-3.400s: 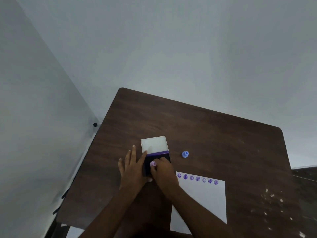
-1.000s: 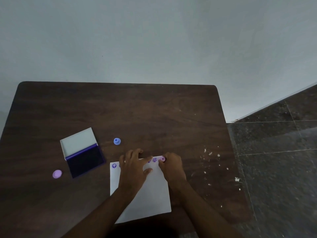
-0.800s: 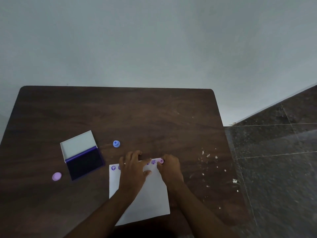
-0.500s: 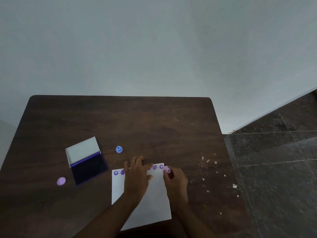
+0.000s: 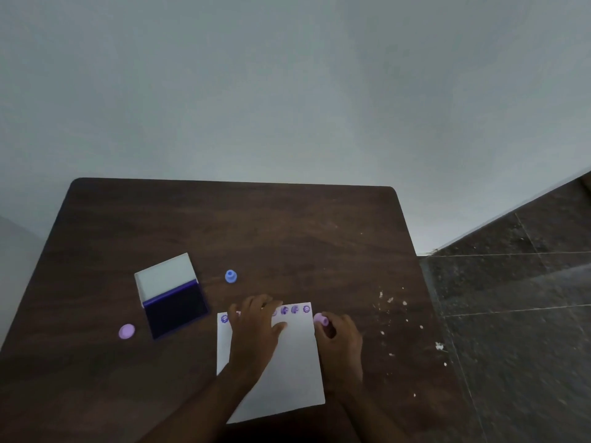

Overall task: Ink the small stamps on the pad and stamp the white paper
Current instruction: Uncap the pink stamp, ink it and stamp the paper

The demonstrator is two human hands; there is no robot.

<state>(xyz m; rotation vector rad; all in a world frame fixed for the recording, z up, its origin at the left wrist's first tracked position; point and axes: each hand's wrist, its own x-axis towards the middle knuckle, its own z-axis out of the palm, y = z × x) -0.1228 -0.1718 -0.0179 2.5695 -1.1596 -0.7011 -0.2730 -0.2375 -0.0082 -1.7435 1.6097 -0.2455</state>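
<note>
The white paper (image 5: 287, 362) lies on the brown table (image 5: 287, 238) near its front edge, with a row of several purple prints along its top edge. My left hand (image 5: 256, 330) presses flat on the paper's upper left, fingers spread. My right hand (image 5: 340, 337) sits just off the paper's right edge and grips a small pink stamp (image 5: 320, 319), tilted with its face toward the paper. The open ink pad (image 5: 174, 306), its white lid up, stands to the left. A blue stamp (image 5: 231, 276) stands behind the paper.
A round lilac cap (image 5: 127, 331) lies left of the ink pad. White crumbs (image 5: 391, 300) are scattered on the table's right side. The table's right edge drops to a dark tiled floor (image 5: 511, 314). A pale wall stands behind.
My right hand lifted the pink stamp off the paper's top right corner and drew it to the right, off the sheet, leaving a new print. My left hand stayed on the paper.
</note>
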